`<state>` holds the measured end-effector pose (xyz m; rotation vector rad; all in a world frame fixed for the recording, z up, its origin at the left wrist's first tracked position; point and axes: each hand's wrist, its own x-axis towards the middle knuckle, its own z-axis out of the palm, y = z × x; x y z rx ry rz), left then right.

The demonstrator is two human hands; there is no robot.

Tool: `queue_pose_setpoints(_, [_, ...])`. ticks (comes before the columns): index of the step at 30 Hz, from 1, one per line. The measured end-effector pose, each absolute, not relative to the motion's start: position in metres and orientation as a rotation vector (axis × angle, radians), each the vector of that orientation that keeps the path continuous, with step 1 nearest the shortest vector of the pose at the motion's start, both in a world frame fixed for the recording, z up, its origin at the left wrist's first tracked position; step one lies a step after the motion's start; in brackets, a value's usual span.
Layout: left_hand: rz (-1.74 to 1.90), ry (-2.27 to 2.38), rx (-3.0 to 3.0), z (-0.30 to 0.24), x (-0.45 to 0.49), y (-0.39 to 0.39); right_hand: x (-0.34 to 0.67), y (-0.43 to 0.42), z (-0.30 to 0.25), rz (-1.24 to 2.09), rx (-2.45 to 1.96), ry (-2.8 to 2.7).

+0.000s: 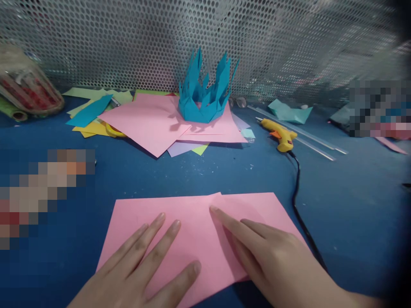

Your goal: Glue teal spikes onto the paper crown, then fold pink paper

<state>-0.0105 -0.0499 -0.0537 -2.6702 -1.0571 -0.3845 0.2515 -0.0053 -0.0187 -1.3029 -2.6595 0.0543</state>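
A folded sheet of pink paper (pixel 199 231) lies in front of me, with a layer on top whose slanted edge runs down the right part. My left hand (pixel 141 261) rests flat on its left half, fingers spread. Over the right half, my right hand (pixel 272 252) presses the tip of its stretched index finger against the paper near that slanted edge. Its other fingers are bent beneath and partly hidden; I see no object in this hand.
Behind the paper, a blue paper crown (pixel 205 105) stands on pink sheets (pixel 144 119). A yellow glue gun (pixel 281 134) lies to the right, its black cord (pixel 297 188) running past the paper. Clear glue sticks (pixel 314 147) lie beside it. A perforated metal panel (pixel 128 42) closes the back.
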Motion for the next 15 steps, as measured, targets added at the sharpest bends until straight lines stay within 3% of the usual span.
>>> queue_pose_setpoints(15, [-0.34,-0.996,-2.672,-0.0524,-0.0137,-0.0468,0.2513,-0.0014,-0.0122,0.078,-1.343,-2.646])
